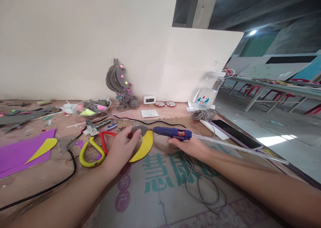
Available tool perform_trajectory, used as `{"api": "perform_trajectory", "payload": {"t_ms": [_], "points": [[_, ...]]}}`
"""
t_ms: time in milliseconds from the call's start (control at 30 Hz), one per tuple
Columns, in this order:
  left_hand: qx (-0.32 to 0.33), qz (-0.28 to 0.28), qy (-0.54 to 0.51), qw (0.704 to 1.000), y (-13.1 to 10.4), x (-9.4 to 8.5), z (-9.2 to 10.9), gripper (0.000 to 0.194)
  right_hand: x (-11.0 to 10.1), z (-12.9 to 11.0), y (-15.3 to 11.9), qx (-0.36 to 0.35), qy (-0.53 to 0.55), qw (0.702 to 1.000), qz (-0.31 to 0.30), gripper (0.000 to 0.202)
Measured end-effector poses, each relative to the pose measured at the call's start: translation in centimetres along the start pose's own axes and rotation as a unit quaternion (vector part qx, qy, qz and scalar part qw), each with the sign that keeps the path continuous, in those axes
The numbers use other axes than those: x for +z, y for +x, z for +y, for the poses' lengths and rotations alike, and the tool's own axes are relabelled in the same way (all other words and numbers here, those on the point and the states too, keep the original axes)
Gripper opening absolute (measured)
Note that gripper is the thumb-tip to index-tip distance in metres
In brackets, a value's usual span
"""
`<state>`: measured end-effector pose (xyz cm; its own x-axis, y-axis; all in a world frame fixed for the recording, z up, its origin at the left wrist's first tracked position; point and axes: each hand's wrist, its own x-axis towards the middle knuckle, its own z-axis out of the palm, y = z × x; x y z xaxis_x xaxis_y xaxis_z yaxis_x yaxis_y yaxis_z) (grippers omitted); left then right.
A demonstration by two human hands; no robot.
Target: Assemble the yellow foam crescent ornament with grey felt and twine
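My right hand (187,145) is closed around a blue hot glue gun (170,133), with a long clear glue stick (238,149) running out of its back end to the right. The gun's nozzle points left and reaches a small grey cord-covered piece (141,130). Between thumb and fingers, my left hand (129,139) grips that grey piece. Joined to it or just behind it is a curved yellow sheet piece (145,147); I cannot tell whether the two are attached. Thin grey cord (200,191) lies in loose loops below my right hand.
Yellow-handled scissors (92,154) and red-handled ones lie left of my left hand, near purple sheets (30,154). A ball of grey cord (203,114), a phone (235,134) and a water bottle (208,90) are at right. A white timer (149,100) stands by the wall.
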<state>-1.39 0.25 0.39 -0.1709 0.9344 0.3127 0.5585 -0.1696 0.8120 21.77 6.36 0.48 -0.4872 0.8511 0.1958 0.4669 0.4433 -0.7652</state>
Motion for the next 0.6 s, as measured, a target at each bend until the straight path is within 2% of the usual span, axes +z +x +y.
{"api": "perform_trajectory", "payload": {"t_ms": [600], "points": [[0.005, -0.011, -0.003, 1.0, -0.05, 0.02, 0.01, 0.029, 0.09, 0.03, 0.1, -0.004, -0.004, 1.0, 0.011, 0.023]]}}
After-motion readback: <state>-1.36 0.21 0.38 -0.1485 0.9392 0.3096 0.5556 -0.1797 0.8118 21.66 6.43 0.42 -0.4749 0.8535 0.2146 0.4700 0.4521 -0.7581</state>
